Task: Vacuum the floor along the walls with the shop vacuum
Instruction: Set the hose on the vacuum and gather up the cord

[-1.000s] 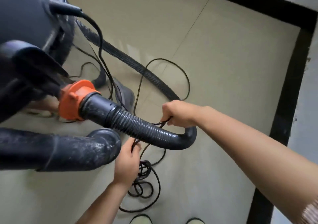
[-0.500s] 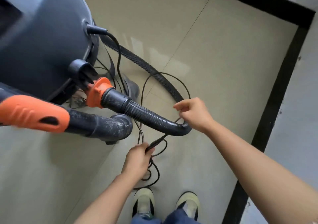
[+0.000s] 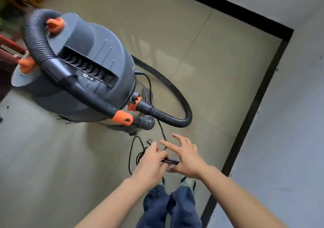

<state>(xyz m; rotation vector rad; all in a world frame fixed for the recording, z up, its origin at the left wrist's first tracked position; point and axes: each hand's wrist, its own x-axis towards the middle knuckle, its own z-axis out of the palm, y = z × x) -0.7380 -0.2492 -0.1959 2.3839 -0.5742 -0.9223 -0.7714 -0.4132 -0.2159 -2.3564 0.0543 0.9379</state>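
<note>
The grey shop vacuum stands on the beige tile floor at the left, with orange clips and an orange hose collar. Its black ribbed hose loops from the collar out to the right and back behind the tank; another stretch arches over the lid. A thin black power cord trails from the tank and coils on the floor. My left hand grips the cord's dark plug end low in the middle. My right hand hovers beside it with fingers spread, holding nothing.
White walls with black skirting form a corner at the upper right. My feet and blue trouser legs are at the bottom. Red and green blurred objects sit at the upper left.
I have stood up and backed away, so the whole vacuum shows. My right hand let go of the cord near the hose and opened beside my left hand, which kept the cord.
</note>
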